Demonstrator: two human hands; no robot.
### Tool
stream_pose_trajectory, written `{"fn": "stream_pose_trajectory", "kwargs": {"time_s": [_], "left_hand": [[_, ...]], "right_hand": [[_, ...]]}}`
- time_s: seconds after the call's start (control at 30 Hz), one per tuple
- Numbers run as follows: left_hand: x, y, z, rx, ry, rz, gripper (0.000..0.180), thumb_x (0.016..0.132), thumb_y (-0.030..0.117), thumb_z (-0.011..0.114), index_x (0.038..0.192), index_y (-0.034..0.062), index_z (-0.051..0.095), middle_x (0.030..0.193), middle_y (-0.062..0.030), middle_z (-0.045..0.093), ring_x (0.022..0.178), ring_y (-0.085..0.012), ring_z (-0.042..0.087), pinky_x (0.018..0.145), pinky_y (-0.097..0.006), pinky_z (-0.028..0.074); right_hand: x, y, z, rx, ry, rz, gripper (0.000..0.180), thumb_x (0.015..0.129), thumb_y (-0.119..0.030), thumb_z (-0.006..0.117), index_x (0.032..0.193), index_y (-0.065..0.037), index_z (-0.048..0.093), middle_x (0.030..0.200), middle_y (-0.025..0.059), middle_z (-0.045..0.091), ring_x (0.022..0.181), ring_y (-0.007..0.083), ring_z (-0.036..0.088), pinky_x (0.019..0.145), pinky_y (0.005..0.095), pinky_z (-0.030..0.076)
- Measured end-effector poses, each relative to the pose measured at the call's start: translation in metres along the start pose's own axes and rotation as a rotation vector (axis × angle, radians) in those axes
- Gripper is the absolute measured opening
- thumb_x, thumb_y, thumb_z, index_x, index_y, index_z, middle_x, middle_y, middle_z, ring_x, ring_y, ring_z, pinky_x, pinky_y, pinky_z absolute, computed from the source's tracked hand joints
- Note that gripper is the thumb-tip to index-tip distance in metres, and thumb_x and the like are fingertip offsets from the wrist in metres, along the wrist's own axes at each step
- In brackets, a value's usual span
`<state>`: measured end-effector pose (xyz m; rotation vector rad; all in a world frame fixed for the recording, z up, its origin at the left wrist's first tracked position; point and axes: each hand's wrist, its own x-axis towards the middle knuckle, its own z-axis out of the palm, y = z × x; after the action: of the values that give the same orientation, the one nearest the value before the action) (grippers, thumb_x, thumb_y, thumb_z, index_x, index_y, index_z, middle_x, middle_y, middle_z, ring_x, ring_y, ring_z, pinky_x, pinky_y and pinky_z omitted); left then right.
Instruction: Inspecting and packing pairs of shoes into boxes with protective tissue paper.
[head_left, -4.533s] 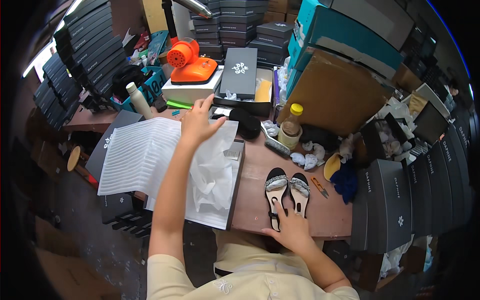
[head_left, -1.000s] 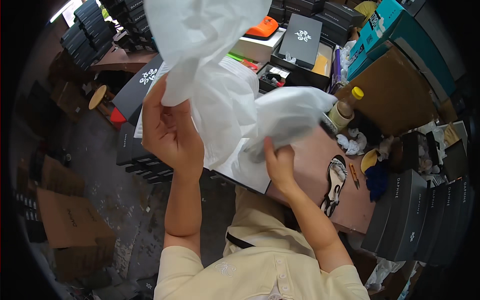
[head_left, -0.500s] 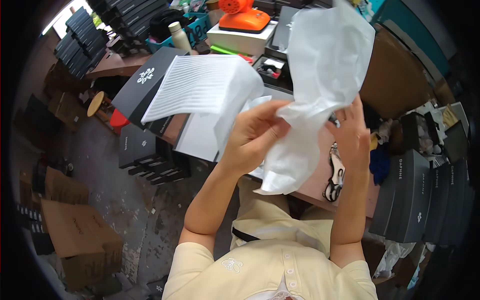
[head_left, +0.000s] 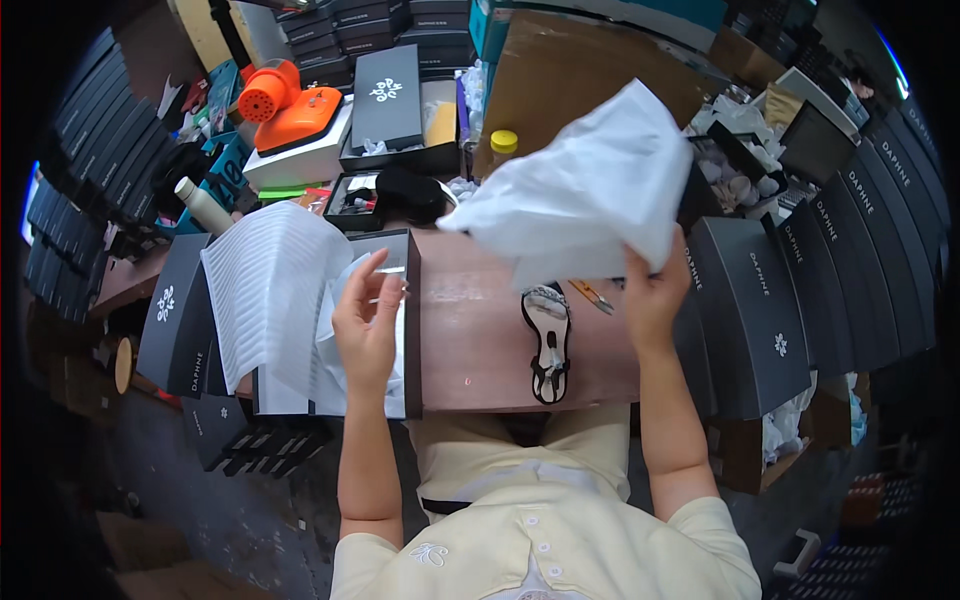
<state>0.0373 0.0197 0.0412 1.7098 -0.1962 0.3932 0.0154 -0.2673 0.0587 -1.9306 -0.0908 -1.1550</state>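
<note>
A crumpled white sheet of tissue paper (head_left: 590, 185) hangs in the air over the right part of the table, pinched at its lower right corner by my right hand (head_left: 656, 300). My left hand (head_left: 364, 335) holds nothing; its fingers are apart above an open shoe box (head_left: 413, 330). White paper and a ribbed white foam sheet (head_left: 270, 280) lie in and over that box. Between my hands a black strappy sandal (head_left: 549, 345) rests on the pinkish table (head_left: 465, 330). Beside it, partly under the tissue paper, are orange-handled snips (head_left: 592, 295).
Dark shoe boxes (head_left: 745, 320) stand in a row at the right. Behind the table are an orange blower-like device (head_left: 290, 105), a closed dark box (head_left: 388, 98), a yellow-lidded jar (head_left: 503, 146) and a brown cardboard panel (head_left: 580, 80). A pale bottle (head_left: 203, 206) leans at the left.
The view has turned to the right. My left hand has let go of the tissue paper and moved over to the open box; my right hand has taken hold of the paper and keeps it raised.
</note>
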Motion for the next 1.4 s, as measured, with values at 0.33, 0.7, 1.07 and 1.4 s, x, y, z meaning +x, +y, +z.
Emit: {"fn": "stream_pose_trajectory", "kwargs": {"time_s": [0.33,0.7,1.07,1.4], "left_hand": [[0.033,0.026,0.009,0.059,-0.085,-0.003,0.032,0.087,-0.001,0.053,0.118,-0.0081,0.052,0.097,-0.0098,0.064,0.083,-0.0124,0.060,0.072,-0.023,0.047],[0.015,-0.003,0.002,-0.010,-0.040,0.050,0.024,0.086,-0.004,0.055,0.109,-0.0076,0.058,0.096,-0.0094,0.064,0.087,-0.0121,0.060,0.077,-0.023,0.045],[0.007,0.005,0.002,0.421,0.011,0.274,0.013,0.085,0.009,0.065,0.082,-0.0036,0.064,0.057,-0.0020,0.049,0.051,-0.0078,0.043,0.050,-0.022,0.036],[0.002,0.026,0.008,0.344,0.091,0.219,0.014,0.087,0.004,0.057,0.097,-0.0004,0.066,0.067,-0.0007,0.056,0.054,-0.0038,0.042,0.049,-0.020,0.034]], "right_hand": [[-0.029,0.011,0.025,-0.058,-0.501,-0.138,0.060,0.065,-0.016,0.072,0.121,-0.010,0.054,0.114,0.0110,0.055,0.109,0.0296,0.050,0.091,0.0401,0.043],[-0.077,0.137,0.037,-0.384,-0.947,0.031,0.033,0.068,-0.018,0.072,0.097,-0.004,0.063,0.092,0.0166,0.062,0.089,0.0343,0.060,0.080,0.0423,0.048],[-0.058,0.129,0.034,-0.264,-1.093,0.181,0.029,0.075,-0.020,0.067,0.100,-0.004,0.068,0.090,0.0194,0.064,0.088,0.0348,0.061,0.080,0.0412,0.047],[-0.060,0.120,0.038,-0.366,-1.060,0.078,0.022,0.073,-0.015,0.069,0.090,-0.003,0.065,0.086,0.0203,0.064,0.086,0.0361,0.062,0.077,0.0438,0.047]]}}
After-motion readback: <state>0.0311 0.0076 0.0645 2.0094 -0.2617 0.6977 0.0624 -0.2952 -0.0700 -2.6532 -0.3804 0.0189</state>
